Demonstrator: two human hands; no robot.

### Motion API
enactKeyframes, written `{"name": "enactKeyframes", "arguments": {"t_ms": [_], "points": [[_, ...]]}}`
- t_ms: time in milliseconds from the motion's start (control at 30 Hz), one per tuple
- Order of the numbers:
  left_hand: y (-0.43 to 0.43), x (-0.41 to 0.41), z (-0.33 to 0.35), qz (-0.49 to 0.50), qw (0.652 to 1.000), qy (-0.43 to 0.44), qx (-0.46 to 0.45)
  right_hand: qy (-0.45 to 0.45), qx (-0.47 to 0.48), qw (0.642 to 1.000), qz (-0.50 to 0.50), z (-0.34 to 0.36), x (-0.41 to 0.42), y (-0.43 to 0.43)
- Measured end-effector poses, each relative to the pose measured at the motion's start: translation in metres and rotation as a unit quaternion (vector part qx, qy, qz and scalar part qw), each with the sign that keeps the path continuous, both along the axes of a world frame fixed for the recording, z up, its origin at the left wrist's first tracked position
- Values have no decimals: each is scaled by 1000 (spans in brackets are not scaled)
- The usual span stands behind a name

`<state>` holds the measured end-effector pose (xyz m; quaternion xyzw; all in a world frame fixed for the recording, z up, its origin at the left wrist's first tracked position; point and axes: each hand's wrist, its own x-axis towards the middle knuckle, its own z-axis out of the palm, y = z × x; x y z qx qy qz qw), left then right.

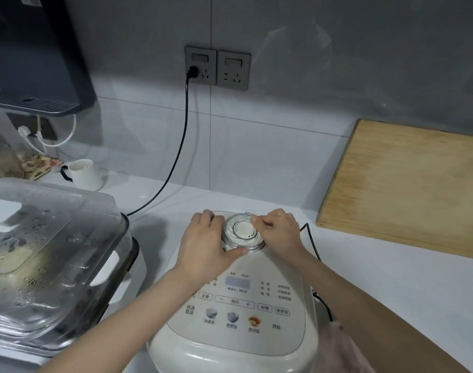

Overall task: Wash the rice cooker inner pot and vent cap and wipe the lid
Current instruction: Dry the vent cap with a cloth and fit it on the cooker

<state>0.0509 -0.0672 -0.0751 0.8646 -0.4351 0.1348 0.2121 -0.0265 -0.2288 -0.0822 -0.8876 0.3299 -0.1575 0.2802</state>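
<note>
I see the vent cap (pixel 242 233) sitting at the back of the closed rice cooker lid (pixel 246 308), on the white counter (pixel 391 281). The left hand (pixel 205 239) curls round the cap's left side, thumb pressed against its front edge. The right hand (pixel 280 230) pinches the cap's far right rim with bunched fingertips. A wooden board (pixel 407 189) leans against the wall at right, and a clear-lidded steamer (pixel 49 251) stands at left.
</note>
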Motion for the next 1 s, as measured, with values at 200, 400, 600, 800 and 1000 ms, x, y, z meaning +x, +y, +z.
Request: {"name": "enactKeyframes", "arguments": {"t_ms": [200,400,600,800,1000], "points": [[-8,7,-5,-124,980,149,43,68,-8,997,25,4,-2,0],[-7,0,-2,-105,981,158,-41,93,0,996,16,1,3,3],[-1,-12,-7,-75,966,234,-85,82,-8,997,8,-9,0,6],[-2,-11,-7,-70,957,265,-91,29,3,1000,10,-13,-3,7],[-2,-10,-7,-76,949,294,-82,21,98,992,75,-3,-15,4]]}}
